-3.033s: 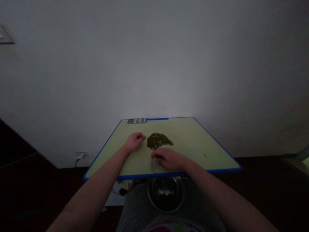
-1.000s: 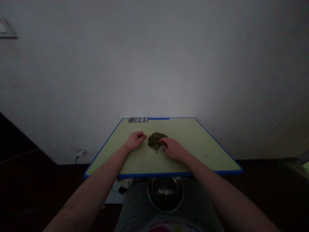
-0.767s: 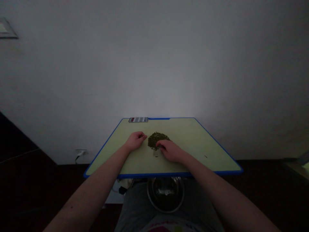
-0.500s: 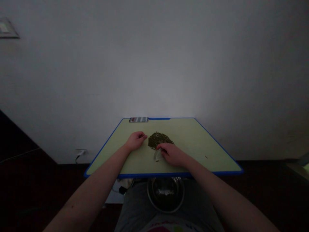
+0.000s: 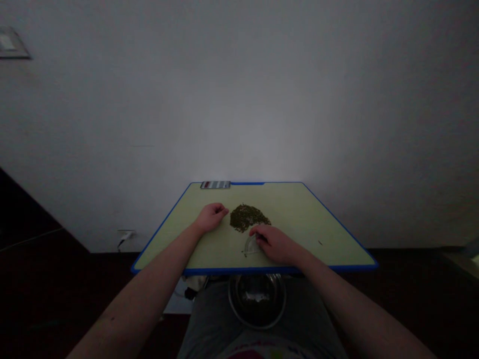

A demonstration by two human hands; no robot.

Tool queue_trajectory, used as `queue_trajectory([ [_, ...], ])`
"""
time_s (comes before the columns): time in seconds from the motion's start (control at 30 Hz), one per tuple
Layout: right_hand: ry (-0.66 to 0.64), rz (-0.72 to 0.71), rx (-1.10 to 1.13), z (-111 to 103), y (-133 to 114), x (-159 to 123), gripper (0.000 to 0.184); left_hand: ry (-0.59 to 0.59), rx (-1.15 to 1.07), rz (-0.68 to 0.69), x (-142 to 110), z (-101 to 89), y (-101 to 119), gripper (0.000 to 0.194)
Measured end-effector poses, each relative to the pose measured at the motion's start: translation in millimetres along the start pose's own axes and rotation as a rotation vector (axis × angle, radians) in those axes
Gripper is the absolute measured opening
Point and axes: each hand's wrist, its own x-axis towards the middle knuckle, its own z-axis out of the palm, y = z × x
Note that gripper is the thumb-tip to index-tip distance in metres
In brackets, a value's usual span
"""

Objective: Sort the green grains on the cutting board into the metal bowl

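A heap of small dark green grains (image 5: 248, 218) lies on a pale green table (image 5: 209, 249) with a blue rim. My left hand (image 5: 211, 217) rests on the table just left of the heap, fingers curled loosely with nothing visible in them. My right hand (image 5: 276, 243) lies near the front edge, fingers closed on a small clear scoop-like thing (image 5: 250, 245) that touches the table below the heap. A few stray grains lie beside it. A metal bowl (image 5: 257, 298) sits in my lap under the table's front edge.
A phone-like flat thing (image 5: 215, 185) lies at the table's far left edge against the white wall. A small speck (image 5: 320, 243) sits on the right side of the table. A wall socket with a plug (image 5: 125, 235) is low on the left.
My right hand went from near the front edge up into the heap, then drew the clear scoop back towards the front edge. My left hand stayed put.
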Motion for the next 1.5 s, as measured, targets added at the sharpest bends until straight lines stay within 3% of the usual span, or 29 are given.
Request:
queue_trajectory([
  [0.47, -0.065, -0.010, 0.040, -4, -12, -11, 0.029, 0.003, 0.010, 0.001, 0, -0.4, 1, 0.032],
  [0.97, -0.003, 0.059, 0.112, -5, -8, -35, 0.029, -0.002, 0.013, 0.007, 0, -1.5, 1, 0.032],
  [1.13, 0.066, 0.127, 0.085, -3, -2, -30, 0.027, -0.001, 0.012, 0.004, 0, -0.6, -1, 0.033],
  [1.27, 0.098, 0.098, 0.050, 2, -1, -17, 0.028, 0.010, 0.013, 0.017, 0, -0.4, -1, 0.034],
  [1.5, -0.021, -0.003, 0.066, 6, -13, -2, 0.030, 0.013, 0.009, 0.004, 0, 0.1, -1, 0.033],
])
